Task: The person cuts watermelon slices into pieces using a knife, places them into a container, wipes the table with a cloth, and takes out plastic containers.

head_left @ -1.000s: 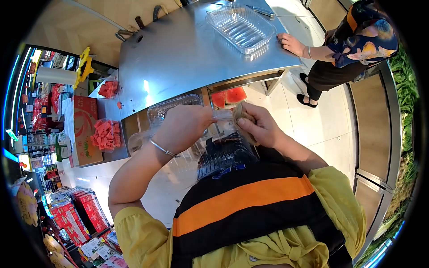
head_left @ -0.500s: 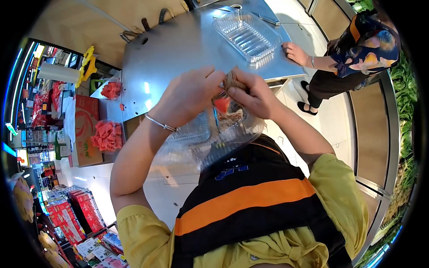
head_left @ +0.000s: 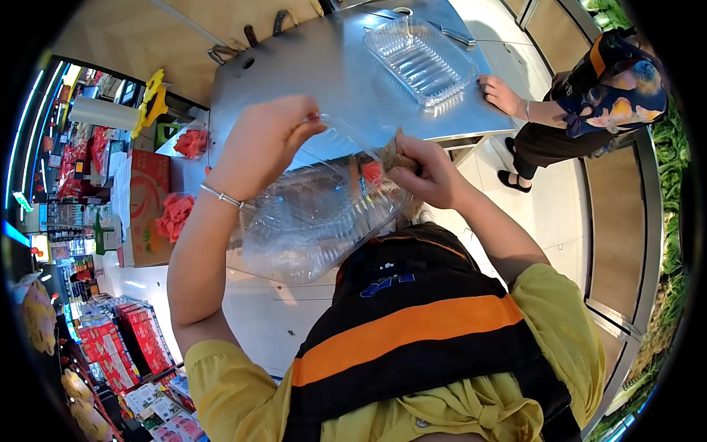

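A clear plastic bag [head_left: 294, 254] of see-through containers hangs in front of my apron, with a red patch on its right side. My left hand [head_left: 261, 144], a bracelet at its wrist, is closed in a pinch on the edge of the clear plastic [head_left: 331, 132] at upper left. Closed too is my right hand [head_left: 434, 173], round a crumpled brownish piece [head_left: 398, 151] at the bag's upper right; its material I cannot make out. Beyond the hands, a clear plastic tray [head_left: 423, 62] stands on the metal table [head_left: 317, 70].
A co-worker's hand [head_left: 502, 96] rests at the table's right edge. Knives [head_left: 250, 34] hang along the back edge, and a knife [head_left: 455, 35] lies behind the tray. To the left are a red carton [head_left: 147, 199] and red crumpled items [head_left: 175, 216]. Leafy greens [head_left: 674, 169] line the right.
My left hand has moved left, away from my right hand, drawing the clear plastic edge out. The bag has spread wider. My right hand keeps hold of the brownish piece.
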`<state>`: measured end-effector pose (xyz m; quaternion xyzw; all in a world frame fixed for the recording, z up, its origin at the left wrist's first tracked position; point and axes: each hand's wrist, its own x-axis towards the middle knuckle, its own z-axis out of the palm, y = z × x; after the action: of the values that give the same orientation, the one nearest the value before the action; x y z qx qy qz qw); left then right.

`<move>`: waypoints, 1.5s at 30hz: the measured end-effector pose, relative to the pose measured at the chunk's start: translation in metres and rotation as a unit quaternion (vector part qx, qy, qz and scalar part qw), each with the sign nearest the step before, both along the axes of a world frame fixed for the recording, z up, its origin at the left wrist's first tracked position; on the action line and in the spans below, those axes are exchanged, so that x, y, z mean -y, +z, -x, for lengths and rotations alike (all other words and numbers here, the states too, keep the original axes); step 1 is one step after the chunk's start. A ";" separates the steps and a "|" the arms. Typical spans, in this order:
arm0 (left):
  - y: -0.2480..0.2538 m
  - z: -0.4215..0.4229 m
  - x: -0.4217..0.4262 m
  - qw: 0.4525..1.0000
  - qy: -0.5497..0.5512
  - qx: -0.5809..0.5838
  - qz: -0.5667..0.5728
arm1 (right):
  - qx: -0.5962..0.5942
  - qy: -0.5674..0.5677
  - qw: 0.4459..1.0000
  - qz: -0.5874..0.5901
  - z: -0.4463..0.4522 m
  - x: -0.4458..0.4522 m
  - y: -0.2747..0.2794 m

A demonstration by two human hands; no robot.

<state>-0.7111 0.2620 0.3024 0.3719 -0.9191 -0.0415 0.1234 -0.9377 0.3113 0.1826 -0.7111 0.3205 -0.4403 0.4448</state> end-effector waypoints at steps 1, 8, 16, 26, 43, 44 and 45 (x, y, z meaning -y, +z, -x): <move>0.001 -0.005 0.000 1.000 0.007 -0.006 -0.021 | 0.006 0.006 1.000 -0.014 0.001 0.000 0.000; -0.006 0.009 0.005 0.990 -0.102 0.035 0.087 | 0.008 0.052 0.998 0.038 -0.004 0.012 0.015; 0.001 -0.007 0.007 0.984 -0.072 0.117 0.118 | -0.059 0.047 0.994 0.078 -0.004 0.021 0.039; -0.001 -0.003 0.009 0.985 -0.029 0.101 0.139 | -0.040 -0.026 0.987 0.152 -0.015 0.048 0.033; 0.022 -0.019 0.004 0.994 -0.005 0.061 0.085 | -0.047 0.010 0.984 0.174 -0.029 0.061 0.093; 0.020 -0.017 0.002 0.992 -0.008 0.077 0.102 | -0.048 0.009 0.983 0.179 -0.033 0.061 0.094; 0.020 -0.015 0.001 0.988 -0.012 0.093 0.121 | -0.077 0.019 0.974 0.212 -0.038 0.061 0.093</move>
<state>-0.6960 0.2615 0.3222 0.3449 -0.9294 0.1037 0.0806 -0.9000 0.2498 0.2752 -0.8267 0.2401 -0.4336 0.2663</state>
